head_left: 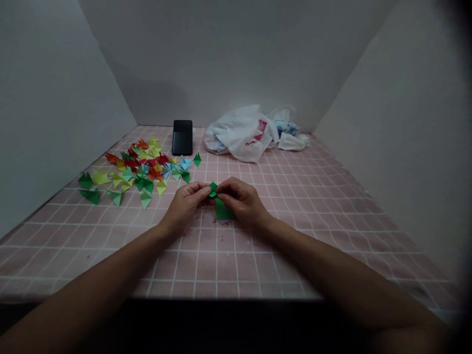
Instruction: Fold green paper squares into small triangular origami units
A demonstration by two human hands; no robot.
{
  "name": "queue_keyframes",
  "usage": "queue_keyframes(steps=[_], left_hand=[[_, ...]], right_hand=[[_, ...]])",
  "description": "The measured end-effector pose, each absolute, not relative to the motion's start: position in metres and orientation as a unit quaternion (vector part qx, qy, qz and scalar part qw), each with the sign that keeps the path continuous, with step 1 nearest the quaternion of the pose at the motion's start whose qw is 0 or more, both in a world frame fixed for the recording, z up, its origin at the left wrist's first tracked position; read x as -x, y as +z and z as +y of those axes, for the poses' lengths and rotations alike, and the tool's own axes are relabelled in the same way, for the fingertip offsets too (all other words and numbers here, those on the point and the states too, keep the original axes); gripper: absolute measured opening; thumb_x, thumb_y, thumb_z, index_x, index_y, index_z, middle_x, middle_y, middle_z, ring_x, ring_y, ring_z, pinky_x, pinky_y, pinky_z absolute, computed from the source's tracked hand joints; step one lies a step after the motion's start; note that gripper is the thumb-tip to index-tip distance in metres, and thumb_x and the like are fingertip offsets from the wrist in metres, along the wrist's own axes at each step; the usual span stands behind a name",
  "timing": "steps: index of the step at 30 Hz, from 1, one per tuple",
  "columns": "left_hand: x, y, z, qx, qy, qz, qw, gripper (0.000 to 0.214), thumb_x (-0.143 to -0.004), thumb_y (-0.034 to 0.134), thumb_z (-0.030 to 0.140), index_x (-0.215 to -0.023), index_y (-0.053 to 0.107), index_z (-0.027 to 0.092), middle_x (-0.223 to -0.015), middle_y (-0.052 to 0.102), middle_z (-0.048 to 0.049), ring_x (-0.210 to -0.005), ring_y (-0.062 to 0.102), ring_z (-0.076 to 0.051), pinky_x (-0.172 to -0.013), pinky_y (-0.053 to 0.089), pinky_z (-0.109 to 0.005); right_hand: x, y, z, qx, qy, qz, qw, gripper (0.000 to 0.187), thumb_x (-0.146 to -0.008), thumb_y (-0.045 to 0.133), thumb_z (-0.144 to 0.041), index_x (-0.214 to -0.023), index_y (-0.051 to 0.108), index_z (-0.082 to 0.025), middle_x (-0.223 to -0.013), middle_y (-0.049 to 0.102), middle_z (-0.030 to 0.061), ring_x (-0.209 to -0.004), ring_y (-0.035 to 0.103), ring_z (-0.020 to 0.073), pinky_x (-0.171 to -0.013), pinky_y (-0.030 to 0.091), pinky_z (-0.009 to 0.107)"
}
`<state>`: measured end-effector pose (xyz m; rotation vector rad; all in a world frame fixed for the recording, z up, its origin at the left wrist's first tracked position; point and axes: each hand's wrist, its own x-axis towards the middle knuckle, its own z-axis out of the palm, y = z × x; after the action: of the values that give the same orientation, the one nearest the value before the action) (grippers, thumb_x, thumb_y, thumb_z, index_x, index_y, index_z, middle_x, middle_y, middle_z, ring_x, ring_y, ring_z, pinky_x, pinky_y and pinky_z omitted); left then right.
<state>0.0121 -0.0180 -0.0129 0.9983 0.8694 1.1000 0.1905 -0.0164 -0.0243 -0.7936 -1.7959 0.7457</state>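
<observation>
Between my two hands is a small folded piece of green paper [213, 189], raised a little over the table. My left hand [189, 200] pinches its left side with thumb and fingers. From the right, my right hand [244, 200] grips the other edge of the same piece, its fingertips bent round it. Beneath the hands lies a stack of square paper [224, 210], a green sheet on top and bits of purple and orange edge showing below. My right hand partly covers that stack.
Many folded paper butterflies [143, 183] in green, yellow, red, orange and light blue spread over the left of the pink checked tablecloth [228, 270]. Behind them lies a black phone [183, 137]. A white plastic bag [241, 132] and a crumpled packet [293, 141] rest by the back wall.
</observation>
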Motion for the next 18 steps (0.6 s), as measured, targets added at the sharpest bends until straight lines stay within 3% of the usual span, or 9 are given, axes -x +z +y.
queue_keyframes(steps=[10, 13, 16, 18], left_hand=[[-0.0106, -0.0147, -0.017, -0.478, 0.483, 0.375, 0.63, 0.025, -0.072, 0.083, 0.035, -0.086, 0.074, 0.016, -0.083, 0.073, -0.0005, -0.074, 0.067, -0.012, -0.075, 0.057, -0.026], [-0.0104, -0.0134, -0.0178, -0.488, 0.481, 0.375, 0.624, 0.023, -0.074, 0.081, 0.035, -0.085, 0.074, 0.016, -0.082, 0.072, -0.0007, -0.075, 0.068, -0.013, -0.077, 0.057, -0.027], [-0.0091, -0.012, -0.0181, -0.518, 0.476, 0.386, 0.597, 0.02, -0.076, 0.078, 0.034, -0.085, 0.074, 0.016, -0.081, 0.072, -0.0013, -0.075, 0.067, -0.014, -0.076, 0.056, -0.028], [-0.0083, -0.0119, -0.0179, -0.55, 0.472, 0.388, 0.569, 0.019, -0.076, 0.077, 0.032, -0.085, 0.074, 0.016, -0.081, 0.072, -0.0015, -0.075, 0.065, -0.014, -0.074, 0.055, -0.027]], right_hand=[[-0.1898, -0.0203, -0.0191, 0.342, 0.249, -0.761, 0.493, 0.007, -0.089, 0.063, -0.015, -0.084, 0.063, -0.02, -0.081, 0.064, 0.0017, -0.075, 0.058, 0.0157, -0.074, 0.048, 0.031], [-0.1879, -0.0216, -0.0206, 0.351, 0.303, -0.736, 0.494, 0.002, -0.088, 0.064, -0.02, -0.087, 0.063, -0.021, -0.082, 0.064, 0.0015, -0.076, 0.059, 0.0155, -0.071, 0.047, 0.03], [-0.1853, -0.0237, -0.0212, 0.342, 0.403, -0.674, 0.515, 0.014, -0.087, 0.066, -0.029, -0.097, 0.061, -0.022, -0.082, 0.062, -0.0006, -0.071, 0.058, 0.0138, -0.063, 0.046, 0.027], [-0.1838, -0.0241, -0.0213, 0.347, 0.453, -0.638, 0.518, 0.017, -0.084, 0.069, -0.031, -0.095, 0.059, -0.022, -0.076, 0.06, -0.0028, -0.064, 0.055, 0.0119, -0.058, 0.043, 0.025]])
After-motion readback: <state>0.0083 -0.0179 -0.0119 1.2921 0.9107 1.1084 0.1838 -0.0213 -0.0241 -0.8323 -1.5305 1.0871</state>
